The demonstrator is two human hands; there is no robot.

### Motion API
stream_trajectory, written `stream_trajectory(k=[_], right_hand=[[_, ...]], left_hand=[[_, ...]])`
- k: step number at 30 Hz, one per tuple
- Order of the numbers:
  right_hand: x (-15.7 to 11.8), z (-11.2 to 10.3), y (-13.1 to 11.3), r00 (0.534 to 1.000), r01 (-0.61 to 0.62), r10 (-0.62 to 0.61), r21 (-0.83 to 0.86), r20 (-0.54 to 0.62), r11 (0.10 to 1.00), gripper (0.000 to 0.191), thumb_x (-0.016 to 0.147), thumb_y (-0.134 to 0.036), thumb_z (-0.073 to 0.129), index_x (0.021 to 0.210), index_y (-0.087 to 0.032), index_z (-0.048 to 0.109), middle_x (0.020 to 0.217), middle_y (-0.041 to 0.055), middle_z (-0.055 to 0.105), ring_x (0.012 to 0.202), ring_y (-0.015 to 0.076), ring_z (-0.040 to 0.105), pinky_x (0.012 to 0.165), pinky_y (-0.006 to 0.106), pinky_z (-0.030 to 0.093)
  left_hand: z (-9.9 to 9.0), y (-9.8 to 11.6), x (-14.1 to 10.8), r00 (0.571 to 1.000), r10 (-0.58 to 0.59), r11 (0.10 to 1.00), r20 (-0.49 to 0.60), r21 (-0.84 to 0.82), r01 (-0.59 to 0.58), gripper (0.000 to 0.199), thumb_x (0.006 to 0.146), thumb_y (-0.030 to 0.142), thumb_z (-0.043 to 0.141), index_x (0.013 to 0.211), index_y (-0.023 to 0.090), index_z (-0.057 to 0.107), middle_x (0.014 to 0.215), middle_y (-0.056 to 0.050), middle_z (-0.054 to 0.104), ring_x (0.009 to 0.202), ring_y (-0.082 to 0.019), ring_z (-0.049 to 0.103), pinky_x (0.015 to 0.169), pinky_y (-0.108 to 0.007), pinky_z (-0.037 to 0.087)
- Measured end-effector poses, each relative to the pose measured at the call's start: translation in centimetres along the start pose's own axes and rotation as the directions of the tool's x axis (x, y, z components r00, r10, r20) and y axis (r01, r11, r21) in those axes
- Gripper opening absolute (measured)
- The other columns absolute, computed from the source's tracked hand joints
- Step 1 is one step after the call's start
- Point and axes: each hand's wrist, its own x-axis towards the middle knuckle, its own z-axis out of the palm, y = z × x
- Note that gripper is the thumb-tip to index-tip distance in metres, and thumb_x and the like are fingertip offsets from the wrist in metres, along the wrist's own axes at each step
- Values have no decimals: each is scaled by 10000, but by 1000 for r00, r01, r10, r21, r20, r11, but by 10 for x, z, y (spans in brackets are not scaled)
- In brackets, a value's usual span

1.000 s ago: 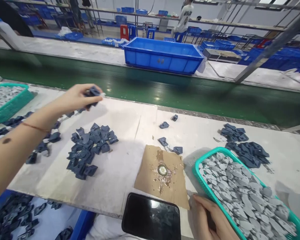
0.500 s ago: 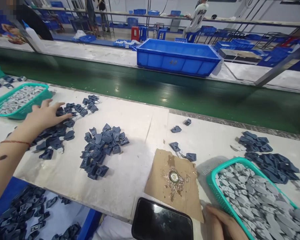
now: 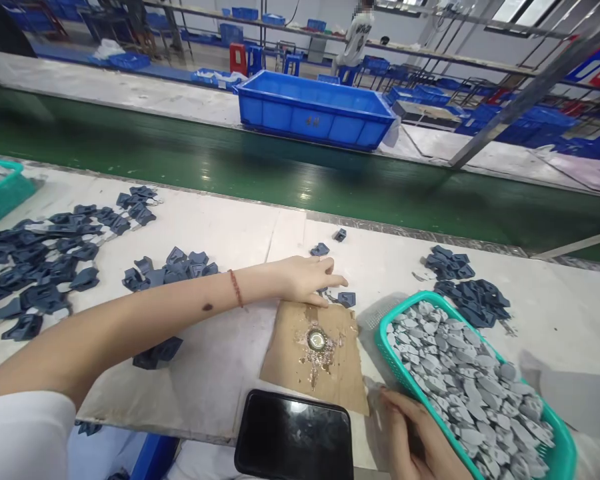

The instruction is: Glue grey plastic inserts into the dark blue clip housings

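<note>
My left hand (image 3: 310,277) reaches across the table with its fingers apart, over a few dark blue plastic pieces (image 3: 347,299) behind the cardboard. My right hand (image 3: 420,437) rests beside the green basket (image 3: 405,373), fingers curled together; whatever they hold, if anything, is hidden. Grey plastic pieces (image 3: 473,380) fill that basket. A square of brown cardboard (image 3: 285,363) lies between the hands, bearing a small round dish (image 3: 317,339) with wet splashes around it. Under my left forearm, a pile of dark blue pieces (image 3: 180,267) is partly covered.
A black phone (image 3: 294,437) lies at the table's front edge. More dark blue pieces (image 3: 45,257) spread on the left, near another green basket (image 3: 5,200). Small dark blue heaps (image 3: 475,300) sit behind the right basket. Beyond runs a green conveyor belt (image 3: 195,170), with a blue crate (image 3: 310,117) past it.
My left hand has moved right, from the left-hand pieces to the few pieces behind the cardboard. The view has shifted right. My right hand stays beside the basket.
</note>
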Motion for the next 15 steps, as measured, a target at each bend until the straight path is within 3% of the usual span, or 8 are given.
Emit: stream_trajectory(k=[5, 9, 12, 15], right_hand=[[-4, 0, 4, 992, -129, 128, 28, 6, 991, 224, 973, -400, 664, 900, -237, 800, 872, 47, 807, 795, 224, 744, 837, 311, 556], [-1, -2, 11, 986, -143, 133, 102, 97, 984, 207, 978, -363, 650, 905, -247, 805, 868, 40, 805, 794, 214, 761, 792, 288, 587], [-1, -3, 15, 971, -177, 139, 199, 194, 964, 208, 973, -356, 662, 895, -235, 812, 997, 87, 815, 900, 249, 783, 731, 285, 605], [-6, -1, 9, 947, -313, 271, 299, 174, 902, 233, 966, -397, 683, 882, -214, 801, 1133, 137, 790, 1002, 298, 771, 722, 319, 611]], left_hand=[[8, -2, 27, 997, 77, 997, -18, 14, -76, 448, 1023, 436, 610, 1431, 255, 634, 1350, -147, 617, 1136, -316, 603, 910, -379, 492], [7, -1, 34, 993, 111, 994, -42, 12, -111, 494, 1032, 445, 593, 1488, 255, 580, 1350, -142, 616, 1131, -303, 596, 931, -377, 479], [7, 4, 39, 990, 138, 990, -40, 44, -136, 559, 1041, 431, 576, 1577, 310, 476, 1357, -126, 624, 1121, -297, 600, 857, -359, 479], [9, 10, 44, 989, 139, 988, -40, 79, -136, 485, 1035, 378, 586, 1515, 322, 552, 1376, -125, 624, 1126, -312, 603, 777, -357, 472]])
